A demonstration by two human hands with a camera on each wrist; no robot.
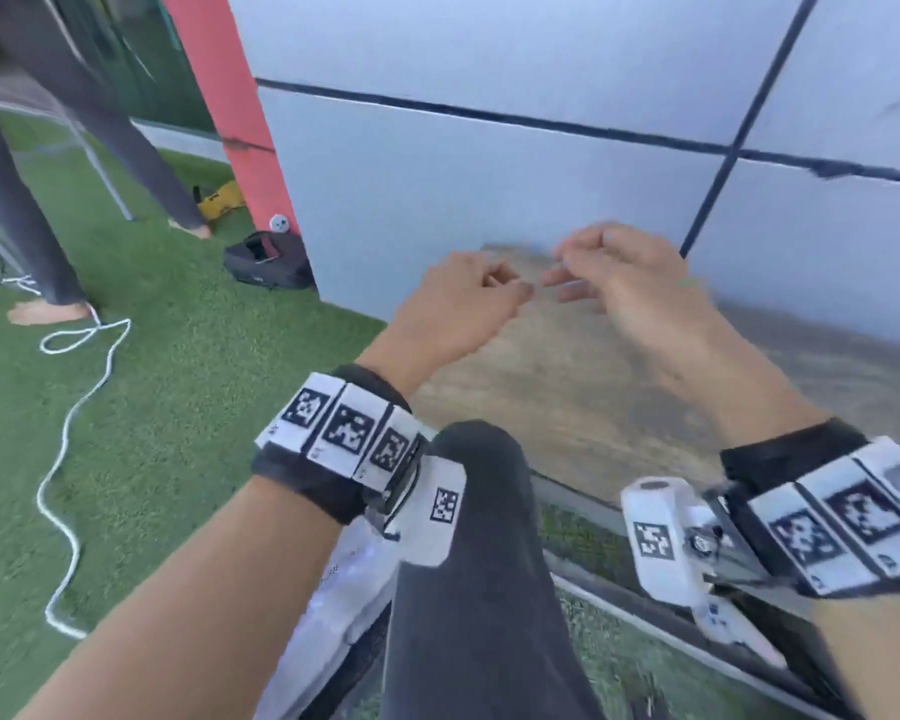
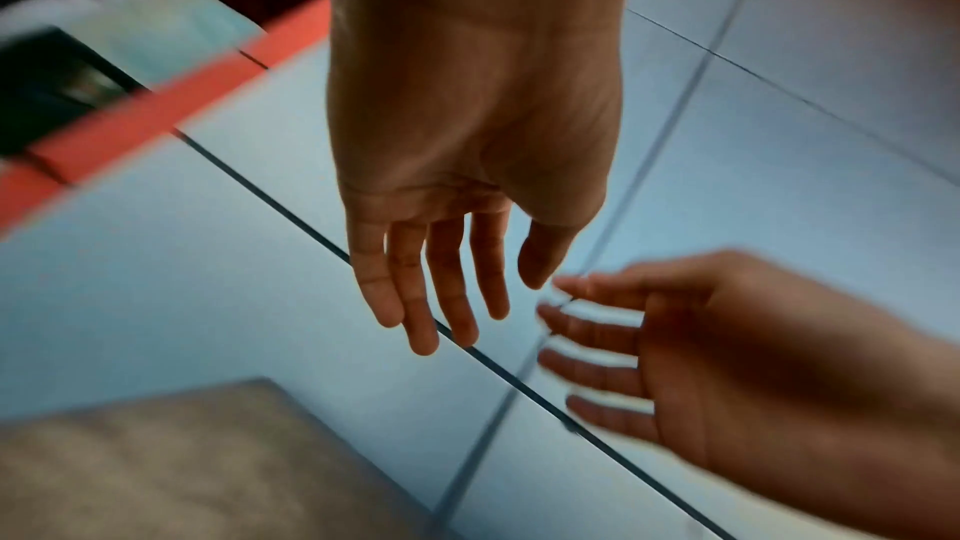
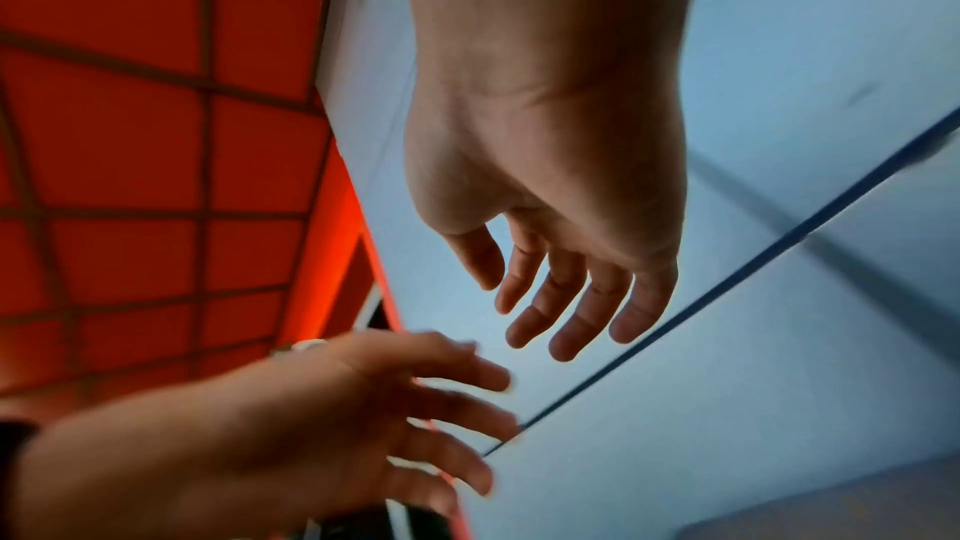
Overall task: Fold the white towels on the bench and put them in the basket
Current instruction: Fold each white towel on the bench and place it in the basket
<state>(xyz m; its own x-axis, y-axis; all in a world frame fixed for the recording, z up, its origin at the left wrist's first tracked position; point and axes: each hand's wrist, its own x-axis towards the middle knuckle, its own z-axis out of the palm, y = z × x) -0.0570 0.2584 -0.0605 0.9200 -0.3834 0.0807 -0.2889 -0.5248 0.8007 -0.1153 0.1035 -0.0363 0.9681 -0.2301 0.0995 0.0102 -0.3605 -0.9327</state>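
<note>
Both hands hover side by side above the far end of the brown bench [image 1: 567,387], and neither holds anything. My left hand [image 1: 510,288] has loosely curled, relaxed fingers, which hang straight in the left wrist view [image 2: 446,302]. My right hand [image 1: 567,278] is blurred, with its fingers spread and slack [image 3: 561,302]. No towel lies on the part of the bench that shows. A white cloth [image 1: 349,579] shows low down beside my dark-trousered knee [image 1: 479,537]. A dark wire-mesh frame [image 1: 583,532], perhaps the basket, sits below the bench's near edge.
A grey-blue tiled wall [image 1: 489,148] rises right behind the bench, with a red pillar [image 1: 230,96] at its left. On the green turf [image 1: 178,407] lie a white rope [image 1: 74,407] and a black bag [image 1: 271,262]. Another person's legs [image 1: 32,200] stand at far left.
</note>
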